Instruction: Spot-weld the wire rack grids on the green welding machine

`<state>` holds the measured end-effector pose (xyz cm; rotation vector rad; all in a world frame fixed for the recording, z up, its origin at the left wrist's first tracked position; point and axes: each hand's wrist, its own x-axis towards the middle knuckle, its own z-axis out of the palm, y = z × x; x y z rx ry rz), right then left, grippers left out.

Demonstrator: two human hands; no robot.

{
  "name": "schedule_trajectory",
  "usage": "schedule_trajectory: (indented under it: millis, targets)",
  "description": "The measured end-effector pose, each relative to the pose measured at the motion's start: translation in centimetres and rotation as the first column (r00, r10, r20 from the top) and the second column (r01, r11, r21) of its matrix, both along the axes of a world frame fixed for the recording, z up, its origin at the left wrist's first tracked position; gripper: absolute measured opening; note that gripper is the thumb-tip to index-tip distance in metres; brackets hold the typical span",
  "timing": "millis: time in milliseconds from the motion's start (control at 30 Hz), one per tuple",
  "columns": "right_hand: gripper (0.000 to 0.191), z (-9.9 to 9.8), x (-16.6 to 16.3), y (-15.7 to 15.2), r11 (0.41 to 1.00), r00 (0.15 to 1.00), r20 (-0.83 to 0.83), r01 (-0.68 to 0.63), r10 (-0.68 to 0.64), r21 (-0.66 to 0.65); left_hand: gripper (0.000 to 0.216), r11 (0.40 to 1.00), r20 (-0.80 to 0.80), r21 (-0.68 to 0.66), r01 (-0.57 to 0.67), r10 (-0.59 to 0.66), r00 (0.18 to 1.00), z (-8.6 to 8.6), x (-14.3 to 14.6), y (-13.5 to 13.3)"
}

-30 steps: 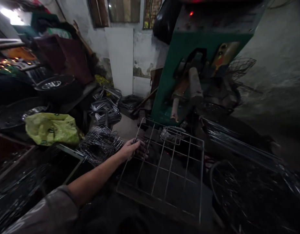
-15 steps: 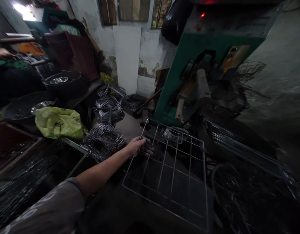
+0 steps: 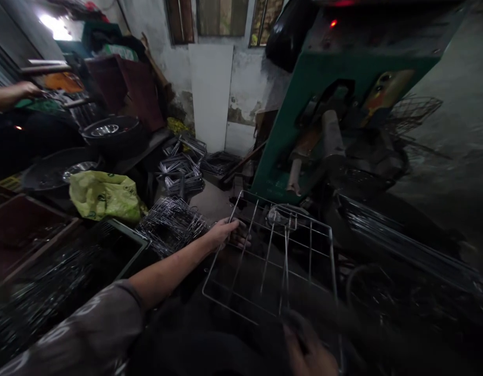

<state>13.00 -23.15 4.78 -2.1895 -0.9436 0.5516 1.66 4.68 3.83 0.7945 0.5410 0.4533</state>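
A rectangular wire rack (image 3: pixel 267 259) with crossing rods is tilted in front of me. My left hand (image 3: pixel 229 233) is closed on its left edge, the thumb on top and the other fingers partly under the wires. My right hand (image 3: pixel 310 347) is low in the view, dark and somewhat blurred, over the rack's near side. Its fingers are pinched at the lower end of a thin wire rod (image 3: pixel 287 274), which lies along the rack's lengthwise wires. Beyond the rack stands a green machine (image 3: pixel 278 141) with a red light.
Bent wire pieces (image 3: pixel 173 224) are heaped left of my hand, with stacked wire frames (image 3: pixel 182 167) behind. A yellow-green sack (image 3: pixel 104 196) lies beside a bin (image 3: pixel 127 230) of wires. Long rods (image 3: pixel 386 235) are bundled at right. Another person's hand (image 3: pixel 24 93) shows at far left.
My right hand has come into view from below, with a thin wire rod now over the rack. My left hand keeps hold of the rack's edge. The whole view has shifted slightly.
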Motion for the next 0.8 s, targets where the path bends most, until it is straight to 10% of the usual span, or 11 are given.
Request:
schedule_trajectory:
  millis: [233, 800]
  targets:
    - [0.031, -1.0, 1.5, 1.6, 0.919, 0.919, -0.01, -0.395, 0.395, -0.01, 0.037, 1.0, 0.009, 0.004, 0.023, -0.023, 1.0, 0.0, -0.1, 0.1]
    - [0.046, 0.7, 2.6, 4.0, 0.725, 0.757, -0.022, -0.634, 0.653, -0.269, 0.035, 0.997, 0.007, 0.019, 0.07, -0.07, 0.998, -0.3, -0.3, 0.5]
